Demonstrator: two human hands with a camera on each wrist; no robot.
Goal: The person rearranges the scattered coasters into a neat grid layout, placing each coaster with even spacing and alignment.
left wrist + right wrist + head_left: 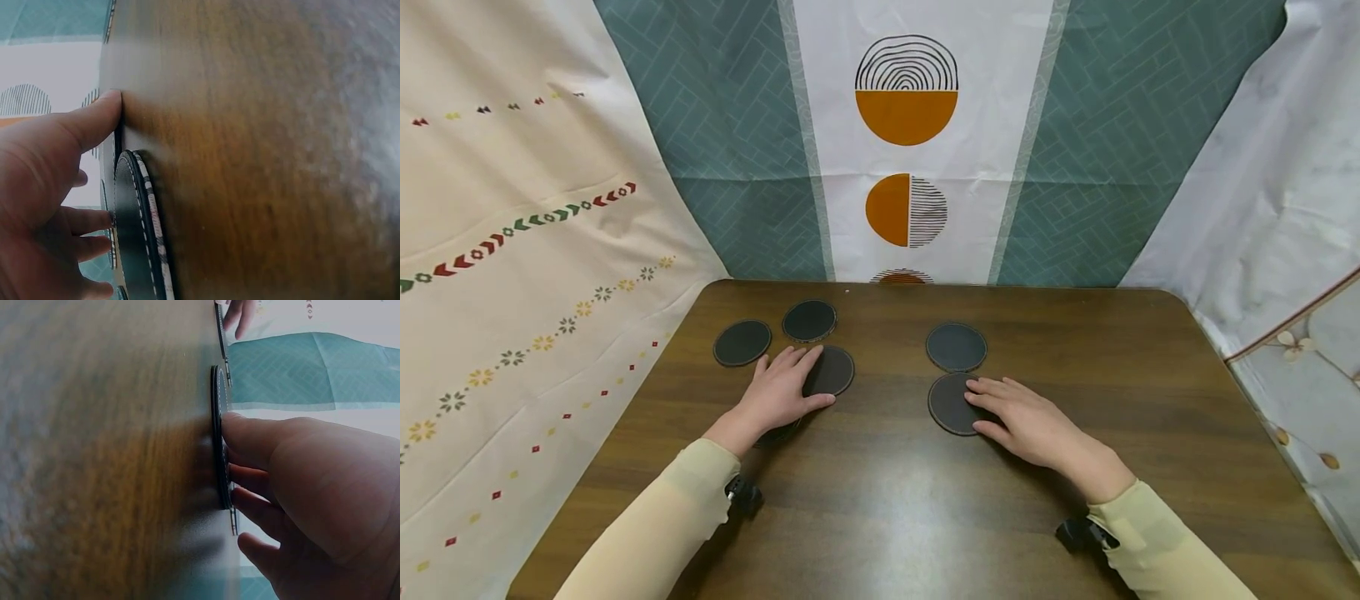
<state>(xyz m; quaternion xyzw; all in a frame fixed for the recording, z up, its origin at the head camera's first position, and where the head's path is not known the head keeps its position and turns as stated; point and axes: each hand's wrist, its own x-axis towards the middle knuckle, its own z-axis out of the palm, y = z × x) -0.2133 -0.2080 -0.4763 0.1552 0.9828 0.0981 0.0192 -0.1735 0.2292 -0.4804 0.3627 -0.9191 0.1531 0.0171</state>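
Note:
My left hand [781, 390], fingers spread, lies over the left group of round dark coasters. Its fingers partly cover one coaster [833, 372], and the thumb tip reaches that coaster's near edge. Below the palm another coaster [781, 432] is mostly hidden; a nearby coaster [132, 231] in the left wrist view has pale stitching and a plaid edge. My right hand [1028, 419] rests its fingertips and thumb on the right side of a coaster [950, 405]. Seen edge-on in the right wrist view, this coaster [218, 437] looks layered, perhaps stacked; I cannot tell how many.
Two more coasters, one at the left [742, 342] and one at the back [809, 321], lie beyond my left hand. Another coaster [957, 347] sits just behind the right one. The brown wooden table [880, 517] ends at a patterned curtain [910, 158].

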